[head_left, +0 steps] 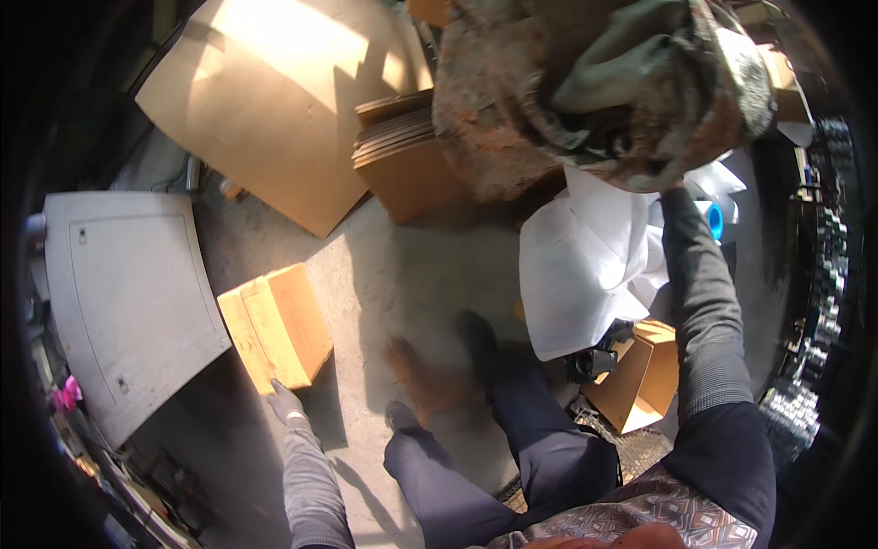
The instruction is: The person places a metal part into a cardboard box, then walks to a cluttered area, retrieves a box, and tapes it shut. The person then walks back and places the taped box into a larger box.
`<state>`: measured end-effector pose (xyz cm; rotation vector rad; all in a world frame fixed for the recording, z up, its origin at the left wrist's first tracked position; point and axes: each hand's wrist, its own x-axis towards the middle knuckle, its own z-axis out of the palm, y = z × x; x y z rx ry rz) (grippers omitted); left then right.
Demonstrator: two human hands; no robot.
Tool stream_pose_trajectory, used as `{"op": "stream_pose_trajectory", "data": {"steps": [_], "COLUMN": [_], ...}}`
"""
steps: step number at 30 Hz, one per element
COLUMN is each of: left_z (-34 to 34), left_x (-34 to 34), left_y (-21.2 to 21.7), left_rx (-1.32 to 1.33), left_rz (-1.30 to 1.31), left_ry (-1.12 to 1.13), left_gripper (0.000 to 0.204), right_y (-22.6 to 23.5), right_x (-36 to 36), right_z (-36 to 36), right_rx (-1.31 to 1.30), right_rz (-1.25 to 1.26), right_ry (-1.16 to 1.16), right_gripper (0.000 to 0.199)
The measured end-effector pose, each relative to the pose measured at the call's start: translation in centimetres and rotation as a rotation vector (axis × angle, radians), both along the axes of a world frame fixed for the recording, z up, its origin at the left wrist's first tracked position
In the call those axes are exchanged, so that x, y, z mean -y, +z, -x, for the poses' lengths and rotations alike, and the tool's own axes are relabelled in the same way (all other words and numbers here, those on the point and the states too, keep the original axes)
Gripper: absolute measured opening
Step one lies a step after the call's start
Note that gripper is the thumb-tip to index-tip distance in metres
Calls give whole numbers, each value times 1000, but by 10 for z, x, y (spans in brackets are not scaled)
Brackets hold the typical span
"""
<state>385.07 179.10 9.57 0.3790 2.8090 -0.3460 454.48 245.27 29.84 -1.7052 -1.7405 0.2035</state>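
My left hand (285, 403), in a grey glove, grips the near lower corner of a closed cardboard box (302, 320). The box is tilted, its tan sides lit by sun, and casts a shadow on the floor. My right forearm (709, 302) stretches forward in a grey sleeve. Its hand goes out of sight at the lower edge of a large, stained, crumpled cloth bundle (512, 101), so its fingers are hidden. Below the bundle and beside that forearm hangs a crumpled sheet of white wrapping (576, 274).
A grey metal cabinet (137, 293) stands at left. Ahead lie a big flat cardboard sheet (265, 119) and a stack of folded cardboard (402, 165). An open carton (631, 384) and a black object (590, 366) are near my right leg. Shelved metal parts (791, 412) line the right.
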Motion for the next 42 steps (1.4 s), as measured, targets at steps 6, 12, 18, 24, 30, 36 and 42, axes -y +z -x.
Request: {"op": "stream_pose_trajectory", "data": {"steps": [6, 12, 18, 24, 30, 36, 42], "left_z": [-254, -462, -526, -498, -457, -392, -311], "left_x": [-186, -352, -388, -364, -331, -301, -278], "left_y": [180, 429, 530, 547, 569, 588, 592], "left_rx": [1092, 1610, 1418, 994, 933, 877, 1169], "left_rz": [-817, -1073, -1083, -1012, -1004, -996, -1061], "left_ry": [105, -263, -923, -1186, -1134, -1058, -1005], "left_gripper": [44, 52, 61, 59, 65, 63, 32], "right_y": [139, 273, 343, 359, 372, 380, 397], "right_x": [186, 265, 297, 312, 339, 380, 405], "right_z": [2, 4, 15, 44, 92, 145, 194], "right_rx": [-687, -969, -1252, -1022, -609, -239, -576], "right_rz": [139, 233, 352, 385, 293, 155, 346], "right_ry": [15, -132, -129, -157, -166, -24, 202], "right_gripper": [26, 21, 21, 19, 19, 14, 20]}}
